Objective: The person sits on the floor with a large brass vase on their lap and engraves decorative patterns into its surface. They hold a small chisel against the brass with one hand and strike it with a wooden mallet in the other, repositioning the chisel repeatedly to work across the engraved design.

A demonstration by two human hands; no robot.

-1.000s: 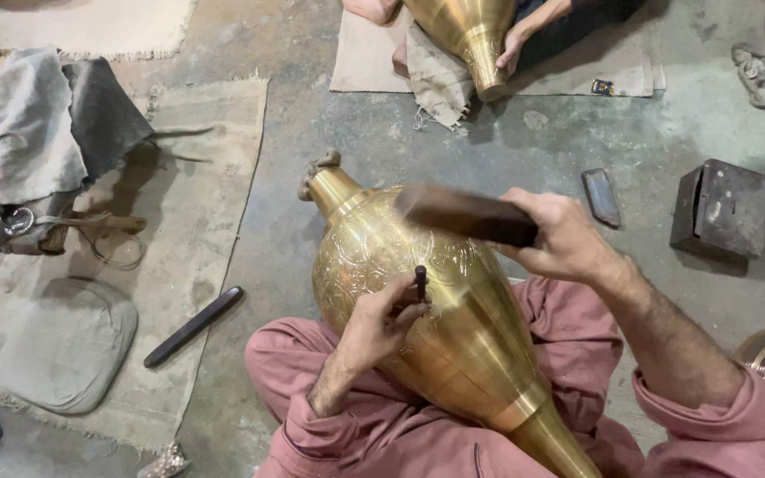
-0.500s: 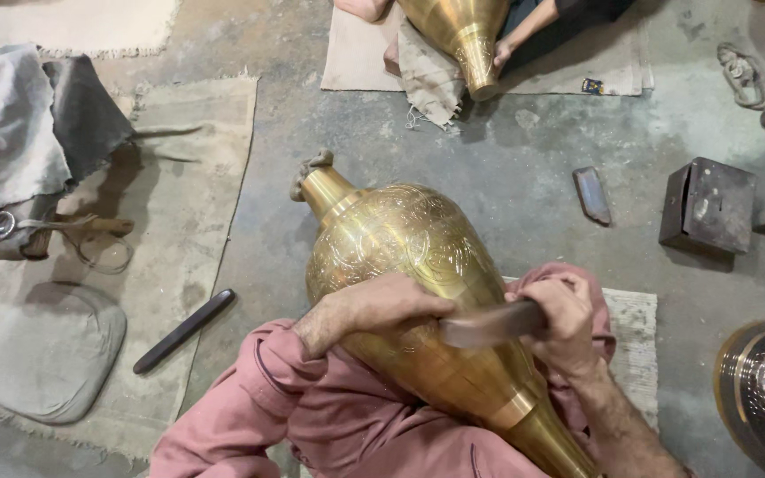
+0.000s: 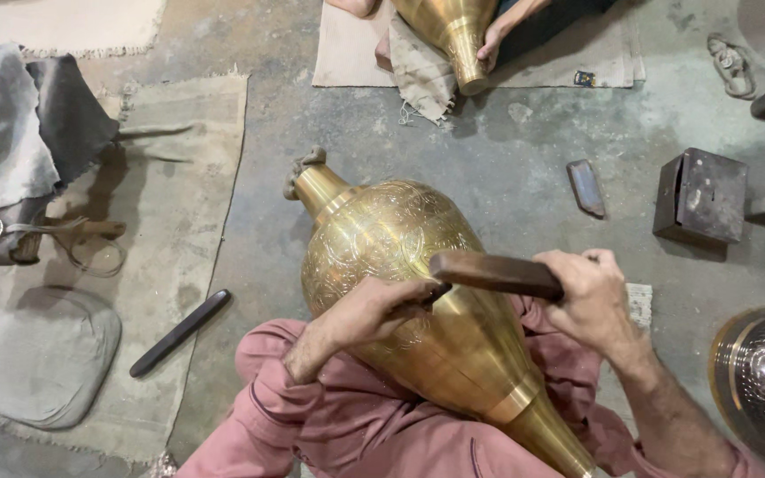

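Left hand (image 3: 360, 319) closed around small punch (image 3: 436, 293), tip on brass vase (image 3: 409, 301). Right hand (image 3: 591, 296) grips wooden mallet (image 3: 493, 273). Strike squarely; keep punch steady, vase braced on lap.

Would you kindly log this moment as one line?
left hand: shut on chisel, tip on brass vase | right hand: shut on wooden mallet at chisel | vase lying across lap
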